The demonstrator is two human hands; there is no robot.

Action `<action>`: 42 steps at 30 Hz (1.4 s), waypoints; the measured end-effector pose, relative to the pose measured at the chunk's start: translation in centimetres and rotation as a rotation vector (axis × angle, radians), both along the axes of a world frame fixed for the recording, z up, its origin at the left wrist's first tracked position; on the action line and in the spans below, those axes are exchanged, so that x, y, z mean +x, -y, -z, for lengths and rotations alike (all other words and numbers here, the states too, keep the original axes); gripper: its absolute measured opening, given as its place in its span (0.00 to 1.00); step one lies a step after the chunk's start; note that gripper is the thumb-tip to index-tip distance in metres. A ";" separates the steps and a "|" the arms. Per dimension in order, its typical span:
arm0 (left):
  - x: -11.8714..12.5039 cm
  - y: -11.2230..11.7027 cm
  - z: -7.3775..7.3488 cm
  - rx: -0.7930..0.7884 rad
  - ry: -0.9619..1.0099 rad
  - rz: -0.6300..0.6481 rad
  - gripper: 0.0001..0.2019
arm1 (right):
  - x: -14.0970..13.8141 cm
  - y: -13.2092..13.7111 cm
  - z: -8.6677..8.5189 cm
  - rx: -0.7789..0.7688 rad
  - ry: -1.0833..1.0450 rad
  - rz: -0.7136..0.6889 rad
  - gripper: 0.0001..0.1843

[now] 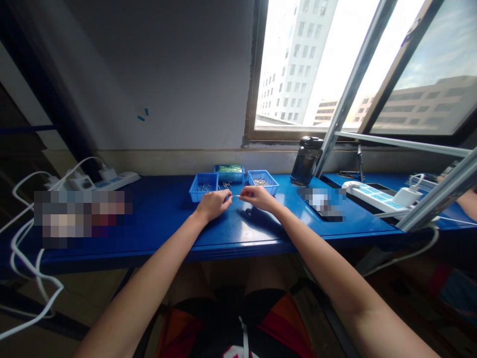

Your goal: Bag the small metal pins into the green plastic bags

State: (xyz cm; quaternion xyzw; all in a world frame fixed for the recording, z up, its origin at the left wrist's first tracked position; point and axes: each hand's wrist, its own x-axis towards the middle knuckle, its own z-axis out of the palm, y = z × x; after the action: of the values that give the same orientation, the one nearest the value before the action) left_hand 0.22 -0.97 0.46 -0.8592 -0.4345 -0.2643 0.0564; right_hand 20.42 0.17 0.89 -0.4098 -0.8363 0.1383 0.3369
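Above the blue table, my left hand (214,205) and my right hand (258,197) face each other in a pinch. Between their fingertips runs a thin silvery metal pin (235,196), one end in each hand; its exact kind is too small to make out. Just behind my left hand is a blue divided bin (193,190) with a few small metal parts in it, partly covered by the hand. Past my right hand stands another blue bin (275,188) holding a heap of small silvery parts (261,182).
A third blue bin (216,174) at the back holds green packets (229,169). To the right are a dark bottle (306,161), a phone (324,209), a power strip (383,196) and a metal frame post (439,191). White cables (28,253) hang at left.
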 end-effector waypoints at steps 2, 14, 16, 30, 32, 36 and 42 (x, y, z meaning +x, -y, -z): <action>0.0 0.0 0.0 -0.006 -0.009 -0.021 0.11 | 0.0 0.0 0.0 0.007 -0.003 0.000 0.14; -0.1 -0.3 0.0 -0.025 -0.074 -0.085 0.10 | 0.0 0.0 0.2 -0.002 0.026 0.007 0.12; -0.1 -0.4 0.1 -0.025 -0.083 -0.079 0.10 | 0.0 -0.2 0.4 -0.018 0.017 -0.002 0.10; 0.0 -0.1 -0.2 -0.084 -0.122 -0.062 0.09 | 0.0 -0.2 0.7 -0.102 0.023 -0.012 0.09; 0.0 -0.2 -0.1 -0.087 -0.126 -0.063 0.09 | 0.1 -0.2 0.7 -0.090 0.036 -0.009 0.10; -0.1 -0.2 -0.1 -0.084 -0.132 -0.071 0.11 | 0.0 -0.1 0.5 -0.102 0.050 0.001 0.12; 0.0 -0.1 -0.1 -0.088 -0.164 -0.089 0.14 | -0.1 0.0 0.3 -0.156 0.069 0.023 0.16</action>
State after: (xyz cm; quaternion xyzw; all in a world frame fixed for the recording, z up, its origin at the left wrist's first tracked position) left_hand 0.24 -0.88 0.54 -0.8595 -0.4773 -0.1709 0.0654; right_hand 20.35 0.21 0.54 -0.4488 -0.8294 0.1851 0.2766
